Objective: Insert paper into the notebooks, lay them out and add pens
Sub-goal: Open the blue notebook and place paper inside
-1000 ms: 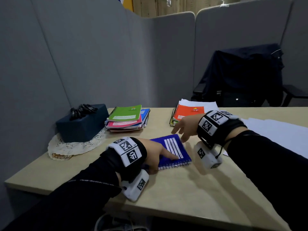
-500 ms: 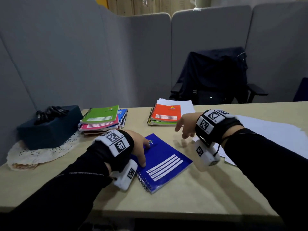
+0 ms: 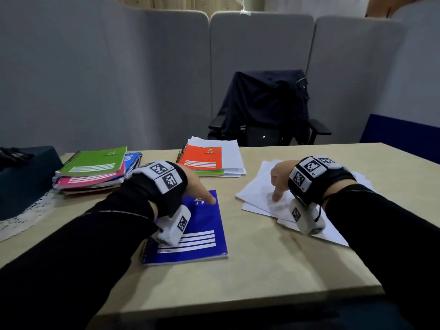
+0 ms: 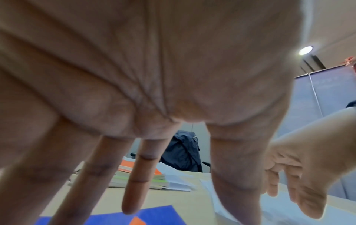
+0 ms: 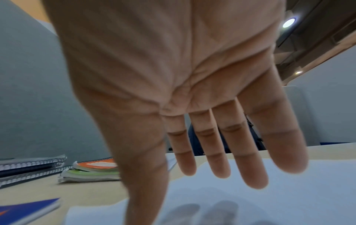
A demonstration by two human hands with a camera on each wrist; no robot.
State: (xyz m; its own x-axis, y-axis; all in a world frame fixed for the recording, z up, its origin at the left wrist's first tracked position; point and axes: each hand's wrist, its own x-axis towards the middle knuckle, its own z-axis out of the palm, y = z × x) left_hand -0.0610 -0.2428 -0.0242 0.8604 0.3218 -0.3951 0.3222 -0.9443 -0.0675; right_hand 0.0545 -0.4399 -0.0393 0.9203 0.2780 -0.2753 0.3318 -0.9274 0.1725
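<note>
A closed blue spiral notebook (image 3: pixel 202 234) lies on the table in front of me, its spine to the left. My left hand (image 3: pixel 197 186) rests on its upper part with straight fingers (image 4: pixel 134 190) pressing the cover (image 4: pixel 154 216). My right hand (image 3: pixel 278 179) hovers with spread, straight fingers (image 5: pixel 221 159) just above a loose spread of white paper sheets (image 3: pixel 259 194) to the right of the notebook; the thumb points down at the top sheet (image 5: pixel 250 205). An orange notebook (image 3: pixel 202 158) lies on a green one and more paper farther back.
A stack of notebooks with a green one (image 3: pixel 95 160) on top sits at the back left. A dark box (image 3: pixel 26 179) with black pens stands on a lace doily (image 3: pixel 21 220) at far left. A chair draped with a dark jacket (image 3: pixel 264 108) stands behind the table (image 3: pixel 262 265).
The blue notebook has been turned upright and slid nearer to me under my left hand. My right hand has moved right, from near the orange notebook to above the loose sheets.
</note>
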